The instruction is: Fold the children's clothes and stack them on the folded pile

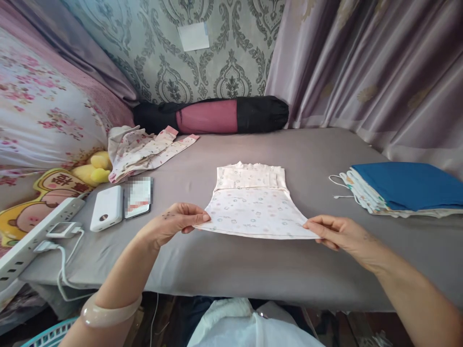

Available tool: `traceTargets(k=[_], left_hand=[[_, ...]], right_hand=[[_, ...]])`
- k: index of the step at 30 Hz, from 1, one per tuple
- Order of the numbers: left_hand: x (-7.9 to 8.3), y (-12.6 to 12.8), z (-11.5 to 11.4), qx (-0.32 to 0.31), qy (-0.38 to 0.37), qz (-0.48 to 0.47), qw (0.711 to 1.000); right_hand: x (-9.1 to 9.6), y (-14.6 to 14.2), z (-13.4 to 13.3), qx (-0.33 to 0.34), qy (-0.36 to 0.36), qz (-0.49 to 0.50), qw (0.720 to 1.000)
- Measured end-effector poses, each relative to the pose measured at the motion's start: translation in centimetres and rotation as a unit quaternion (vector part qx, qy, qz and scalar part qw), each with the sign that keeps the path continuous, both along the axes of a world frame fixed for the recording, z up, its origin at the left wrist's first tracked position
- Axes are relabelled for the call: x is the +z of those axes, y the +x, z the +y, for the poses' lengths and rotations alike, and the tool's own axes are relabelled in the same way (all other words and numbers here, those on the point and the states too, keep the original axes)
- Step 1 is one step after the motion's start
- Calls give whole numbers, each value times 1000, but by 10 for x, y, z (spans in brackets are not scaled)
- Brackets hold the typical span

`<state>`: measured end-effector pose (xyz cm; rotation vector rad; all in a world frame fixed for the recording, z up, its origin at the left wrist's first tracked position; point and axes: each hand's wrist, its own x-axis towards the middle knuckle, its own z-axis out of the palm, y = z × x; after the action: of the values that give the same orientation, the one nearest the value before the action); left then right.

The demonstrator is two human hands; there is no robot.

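Garment (253,212), white with a small pale print, lies at the centre of the clock on a grey bed sheet (202,270). Its far part is folded over in layers; its near edge is drawn out wide between two hands. Tiny lettering runs among the printed motifs, too small to read.

The left hand (184,219), between 8 and 9 o'clock, pinches the near left corner between thumb and forefinger, the other fingers curled under. The right hand (336,232), between 3 and 4, pinches the near right corner the same way. A pale bangle (108,315) circles the left forearm.

At 9 o'clock, a white power bank (106,207) with a small dark round display sits just beside a phone (139,197), its screen masked by pixelation. Farther out that way, a white power strip (39,236) holds plugs, near a yellow cartoon cushion (50,202) bearing dark, slanted Chinese-style characters that cannot be made out surely.

At 10 o'clock lies a rumpled heap of printed clothing (141,152) with pink cuffs. Between 11 and 12, a black-and-pink roll (210,115) rests against patterned wallpaper (231,67). At 3 o'clock, blue folded cloth (408,185) tops a pile with white drawstrings.
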<state>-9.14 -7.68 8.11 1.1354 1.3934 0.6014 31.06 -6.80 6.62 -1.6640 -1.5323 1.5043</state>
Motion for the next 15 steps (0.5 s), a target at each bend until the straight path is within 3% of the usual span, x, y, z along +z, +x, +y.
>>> traceTargets(k=[3, 7, 12, 15], left_hand=[[9, 2, 1, 39, 1, -48, 998], [10, 14, 16, 144, 36, -153, 977], [-1, 38, 47, 211, 75, -230, 947], [-9, 52, 67, 231, 79, -265, 933]], right_hand=[[6, 7, 1, -52, -12, 54, 997], [10, -2, 14, -134, 27, 163, 977], [9, -33, 38, -118, 89, 237, 960], [5, -49, 57, -121, 86, 278, 949]])
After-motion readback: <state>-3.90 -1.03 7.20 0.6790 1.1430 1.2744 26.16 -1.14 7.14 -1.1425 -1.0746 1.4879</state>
